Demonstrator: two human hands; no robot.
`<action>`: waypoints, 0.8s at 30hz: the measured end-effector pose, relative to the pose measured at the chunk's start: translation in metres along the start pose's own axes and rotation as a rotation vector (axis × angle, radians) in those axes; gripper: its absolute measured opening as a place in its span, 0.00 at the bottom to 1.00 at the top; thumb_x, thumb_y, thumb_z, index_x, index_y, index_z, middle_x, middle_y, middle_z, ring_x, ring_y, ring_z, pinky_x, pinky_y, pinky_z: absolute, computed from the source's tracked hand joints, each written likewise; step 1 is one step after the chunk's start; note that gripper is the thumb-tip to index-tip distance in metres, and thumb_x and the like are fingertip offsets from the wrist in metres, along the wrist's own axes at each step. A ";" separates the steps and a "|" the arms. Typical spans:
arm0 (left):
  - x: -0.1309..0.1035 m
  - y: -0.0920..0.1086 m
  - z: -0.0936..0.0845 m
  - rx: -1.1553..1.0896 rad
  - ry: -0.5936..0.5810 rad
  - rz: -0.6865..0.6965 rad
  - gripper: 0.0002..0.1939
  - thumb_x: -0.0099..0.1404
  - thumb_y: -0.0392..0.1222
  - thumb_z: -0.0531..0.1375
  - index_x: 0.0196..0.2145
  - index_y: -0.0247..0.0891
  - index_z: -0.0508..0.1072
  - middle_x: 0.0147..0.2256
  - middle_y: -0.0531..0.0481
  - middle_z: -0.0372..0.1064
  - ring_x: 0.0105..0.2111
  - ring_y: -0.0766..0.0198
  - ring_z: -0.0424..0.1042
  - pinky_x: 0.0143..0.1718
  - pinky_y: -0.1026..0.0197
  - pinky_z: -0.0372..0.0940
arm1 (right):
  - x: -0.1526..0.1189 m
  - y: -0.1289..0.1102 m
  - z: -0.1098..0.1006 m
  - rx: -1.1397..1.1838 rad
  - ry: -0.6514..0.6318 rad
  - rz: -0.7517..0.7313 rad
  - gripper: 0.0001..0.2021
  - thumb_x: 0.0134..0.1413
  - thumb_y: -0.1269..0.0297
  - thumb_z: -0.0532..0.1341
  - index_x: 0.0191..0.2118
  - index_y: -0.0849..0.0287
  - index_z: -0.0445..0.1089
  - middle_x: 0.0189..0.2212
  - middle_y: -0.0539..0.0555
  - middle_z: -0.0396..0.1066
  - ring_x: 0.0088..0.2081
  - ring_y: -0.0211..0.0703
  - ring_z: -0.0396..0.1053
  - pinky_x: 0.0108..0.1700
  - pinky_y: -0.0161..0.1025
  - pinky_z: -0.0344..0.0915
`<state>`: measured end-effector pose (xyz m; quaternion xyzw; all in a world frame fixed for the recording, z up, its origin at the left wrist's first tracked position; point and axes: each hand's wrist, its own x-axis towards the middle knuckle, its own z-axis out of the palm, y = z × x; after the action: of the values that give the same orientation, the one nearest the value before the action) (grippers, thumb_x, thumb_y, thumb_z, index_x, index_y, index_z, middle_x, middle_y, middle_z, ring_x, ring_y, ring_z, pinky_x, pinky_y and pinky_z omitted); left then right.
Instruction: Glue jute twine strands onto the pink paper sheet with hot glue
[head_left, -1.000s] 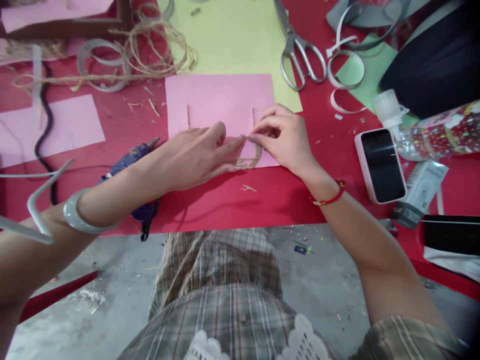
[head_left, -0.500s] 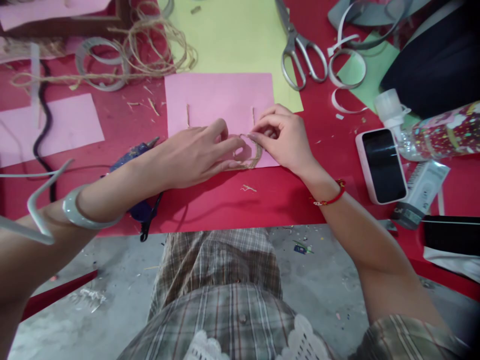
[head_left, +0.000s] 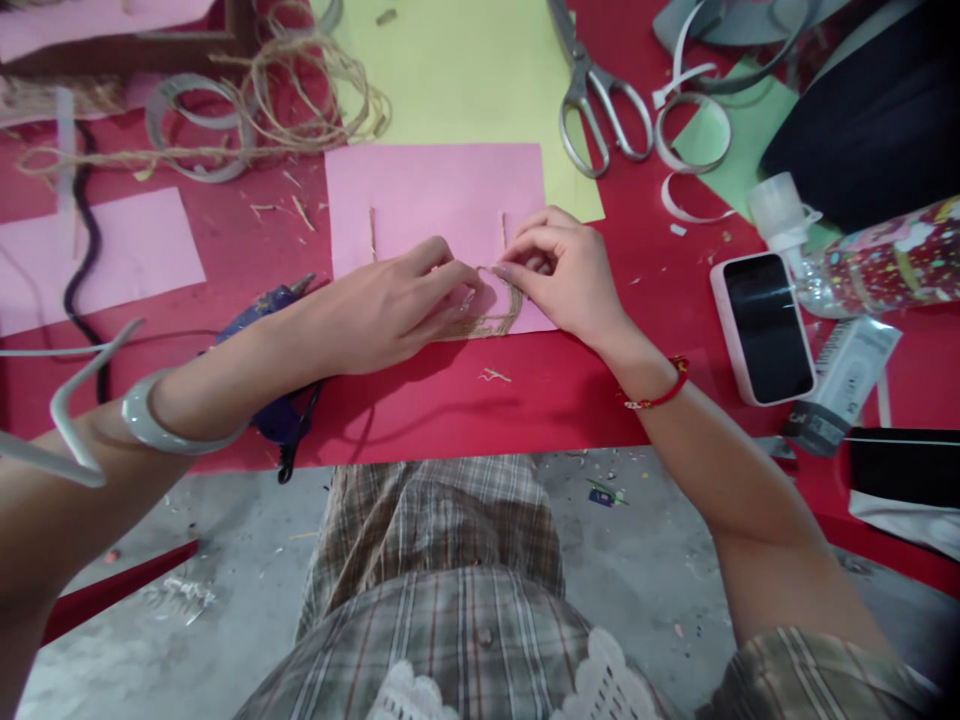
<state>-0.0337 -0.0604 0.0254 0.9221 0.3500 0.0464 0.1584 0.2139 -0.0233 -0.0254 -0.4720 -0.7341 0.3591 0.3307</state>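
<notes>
A pink sheet of paper [head_left: 442,180] lies before me on the red tabletop. Brown twine [head_left: 512,310] curves along its lower right part, with strands running left beneath my fingers. Two short upright twine pieces, a left one [head_left: 372,235] and a right one [head_left: 503,230], are on the sheet. My right hand [head_left: 566,265] pinches the twine's upper end between thumb and forefinger. Over the lower middle of the sheet, my left hand [head_left: 397,300] has bent fingers drawn together; a small shiny bit shows at the tips, too small to name. The left palm is hidden.
A blue glue gun [head_left: 281,410] lies beneath my left forearm. Loose twine [head_left: 315,90] and a tape roll [head_left: 199,130] are at upper left. Scissors [head_left: 592,100] lie beyond my right hand. A phone [head_left: 765,330], a tube [head_left: 847,385] and a bottle [head_left: 892,260] are at right.
My left fingertips have drawn back slightly to the left and closed together, showing more of the twine. My right hand keeps its pinch in nearly the same place.
</notes>
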 end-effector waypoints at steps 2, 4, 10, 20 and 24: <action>0.002 0.001 0.001 -0.014 0.011 -0.032 0.26 0.84 0.52 0.43 0.60 0.31 0.70 0.49 0.37 0.69 0.32 0.61 0.69 0.37 0.57 0.67 | 0.000 0.001 0.000 0.005 -0.005 -0.006 0.07 0.59 0.60 0.75 0.34 0.54 0.79 0.40 0.55 0.76 0.36 0.45 0.72 0.39 0.44 0.72; 0.005 0.001 0.003 -0.039 0.028 -0.074 0.22 0.84 0.50 0.48 0.60 0.33 0.70 0.49 0.39 0.70 0.34 0.61 0.70 0.39 0.57 0.67 | 0.000 0.003 0.001 0.010 -0.003 -0.012 0.07 0.59 0.59 0.75 0.35 0.53 0.79 0.40 0.55 0.76 0.36 0.45 0.72 0.38 0.44 0.72; 0.018 0.000 0.007 -0.139 0.091 -0.147 0.13 0.78 0.40 0.58 0.54 0.32 0.75 0.47 0.40 0.72 0.36 0.61 0.70 0.40 0.58 0.67 | 0.000 0.005 0.001 0.022 -0.002 -0.010 0.07 0.60 0.59 0.74 0.35 0.53 0.80 0.40 0.54 0.76 0.37 0.45 0.72 0.39 0.44 0.72; 0.016 -0.005 0.018 -0.145 0.196 -0.144 0.18 0.80 0.43 0.56 0.62 0.38 0.71 0.49 0.41 0.72 0.36 0.61 0.73 0.39 0.58 0.70 | -0.001 0.004 0.001 0.033 -0.013 -0.044 0.10 0.61 0.54 0.74 0.36 0.54 0.79 0.41 0.55 0.75 0.37 0.44 0.72 0.40 0.44 0.72; 0.012 -0.002 0.021 0.045 0.115 -0.095 0.22 0.83 0.47 0.50 0.64 0.36 0.72 0.51 0.36 0.69 0.33 0.61 0.71 0.36 0.56 0.69 | -0.002 0.004 0.002 0.027 -0.013 -0.054 0.09 0.62 0.56 0.73 0.36 0.55 0.79 0.41 0.55 0.75 0.37 0.44 0.72 0.41 0.45 0.72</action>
<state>-0.0217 -0.0563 0.0046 0.9036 0.4029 0.0840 0.1191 0.2149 -0.0243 -0.0296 -0.4453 -0.7436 0.3630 0.3420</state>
